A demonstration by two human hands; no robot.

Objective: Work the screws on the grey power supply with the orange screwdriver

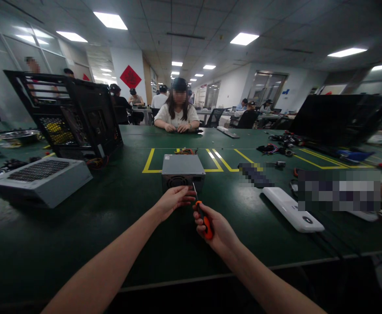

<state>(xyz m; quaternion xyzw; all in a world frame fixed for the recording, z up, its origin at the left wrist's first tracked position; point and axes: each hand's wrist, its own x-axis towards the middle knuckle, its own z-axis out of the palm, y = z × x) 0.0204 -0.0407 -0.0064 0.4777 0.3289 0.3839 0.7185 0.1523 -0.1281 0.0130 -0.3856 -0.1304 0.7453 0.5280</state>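
Observation:
A grey computer power supply (183, 165) stands on the green table in front of me, its fan side facing me. My right hand (218, 229) is wrapped round the orange and black handle of a screwdriver (207, 226). The thin shaft points up and away, with its tip close to the right part of the fan side; I cannot tell whether it touches a screw. Just before the fan, my left hand (174, 201) has its fingers stretched out towards the shaft. A bundle of coloured cables (186, 151) lies behind the power supply.
On the left stand an open black computer case (76, 115) and a second power supply (43, 179). To the right lie a white elongated device (292, 209) and tangled cables (275, 148). A person (177, 111) sits across the table (128, 244). A dark monitor-like panel (334, 115) stands far right.

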